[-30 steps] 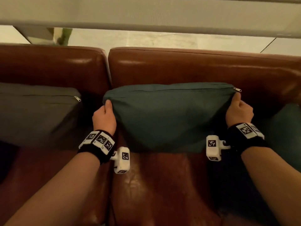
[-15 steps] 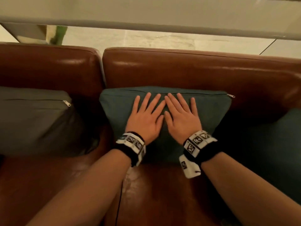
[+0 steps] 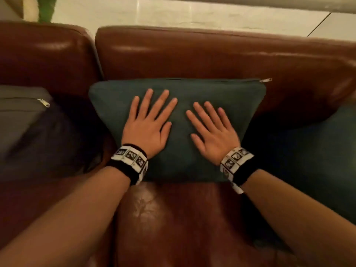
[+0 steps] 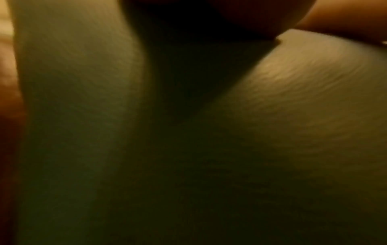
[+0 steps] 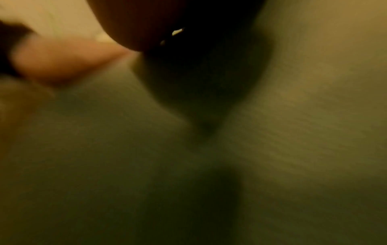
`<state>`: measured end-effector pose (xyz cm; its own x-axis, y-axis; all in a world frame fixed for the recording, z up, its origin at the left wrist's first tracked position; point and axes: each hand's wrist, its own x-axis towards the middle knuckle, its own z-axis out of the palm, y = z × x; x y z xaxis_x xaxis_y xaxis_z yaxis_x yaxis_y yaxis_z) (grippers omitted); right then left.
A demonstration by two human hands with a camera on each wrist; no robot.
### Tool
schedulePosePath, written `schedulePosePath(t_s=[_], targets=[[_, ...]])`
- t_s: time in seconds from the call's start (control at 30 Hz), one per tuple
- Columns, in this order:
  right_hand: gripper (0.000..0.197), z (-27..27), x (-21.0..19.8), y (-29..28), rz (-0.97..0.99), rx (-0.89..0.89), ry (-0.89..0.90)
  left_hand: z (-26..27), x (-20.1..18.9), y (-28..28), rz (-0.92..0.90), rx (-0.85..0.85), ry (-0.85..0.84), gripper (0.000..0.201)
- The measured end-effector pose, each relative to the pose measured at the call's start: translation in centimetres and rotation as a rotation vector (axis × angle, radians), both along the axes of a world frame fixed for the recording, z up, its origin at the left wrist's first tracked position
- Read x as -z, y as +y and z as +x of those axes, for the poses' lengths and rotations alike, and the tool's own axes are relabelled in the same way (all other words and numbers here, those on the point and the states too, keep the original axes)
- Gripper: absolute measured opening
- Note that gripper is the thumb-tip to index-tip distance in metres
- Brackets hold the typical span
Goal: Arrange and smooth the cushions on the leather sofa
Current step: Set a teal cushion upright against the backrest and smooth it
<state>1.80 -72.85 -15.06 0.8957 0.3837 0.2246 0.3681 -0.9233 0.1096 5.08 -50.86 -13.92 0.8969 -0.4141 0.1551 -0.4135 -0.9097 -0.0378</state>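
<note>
A dark green cushion (image 3: pixel 221 93) leans against the brown leather backrest (image 3: pixel 212 53) of the sofa, its zip pull at the top right corner. My left hand (image 3: pixel 149 122) lies flat on the cushion's left half with fingers spread. My right hand (image 3: pixel 212 130) lies flat on its right half, fingers straight. Both wrist views are dim and blurred, filled with green cushion fabric (image 4: pixel 293 116) (image 5: pixel 293 132); the left hand's fingers (image 5: pixel 62 61) show in the right wrist view.
A grey cushion (image 3: pixel 21 120) with a zip leans on the left seat. Another dark green cushion (image 3: pixel 317 157) lies at the right. The brown leather seat (image 3: pixel 173 224) stretches in front. Pale floor (image 3: pixel 173 12) lies behind the sofa.
A second ago my hands gripped the cushion's two sides. They then came flat together on its middle, and now they have slid apart, left hand leftward and right hand rightward.
</note>
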Motion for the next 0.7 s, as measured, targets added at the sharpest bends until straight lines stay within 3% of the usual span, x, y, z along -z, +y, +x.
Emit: schedulePosePath(t_s=[0.07,0.13,0.23,0.3,0.4,0.5,0.57,0.6,0.63,0.7], targets=[[0.061,0.3,1.6,-5.6,-0.072,0.003,-0.034,1.3,-0.4,1.2,0.006,-0.033,-0.003,0.058],[0.062,-0.4,1.4,-8.6,-0.013,0.009,-0.098,1.8,-0.7,1.5,-0.006,-0.023,0.011,0.058],[0.054,-0.5,-0.4,-4.9,0.145,-0.070,-0.200,1.5,-0.4,1.6,-0.007,-0.014,0.015,0.057],[0.054,0.0,0.5,-0.8,0.137,-0.146,-0.228,1.5,-0.3,1.9,-0.007,-0.020,0.014,0.057],[0.057,-3.3,6.8,3.3,-0.026,-0.260,-0.131,1.4,0.0,2.0,-0.009,-0.004,0.006,0.057],[0.072,-10.1,14.8,0.8,-0.379,-0.454,0.095,1.2,0.3,1.9,0.002,-0.011,0.003,0.057],[0.076,-12.9,16.0,-1.3,-0.527,-0.478,0.265,1.2,0.3,1.8,0.010,-0.014,0.008,0.057],[0.071,-13.5,15.3,-1.8,-0.443,-0.496,0.315,1.1,0.2,1.8,0.011,-0.020,0.008,0.057],[0.063,-13.7,13.8,-1.9,-0.226,-0.509,0.334,0.8,0.0,1.8,0.004,-0.030,0.002,0.058],[0.048,-11.3,8.2,-1.3,0.245,-0.436,0.202,-0.3,-0.3,1.1,-0.069,-0.044,-0.048,0.060]])
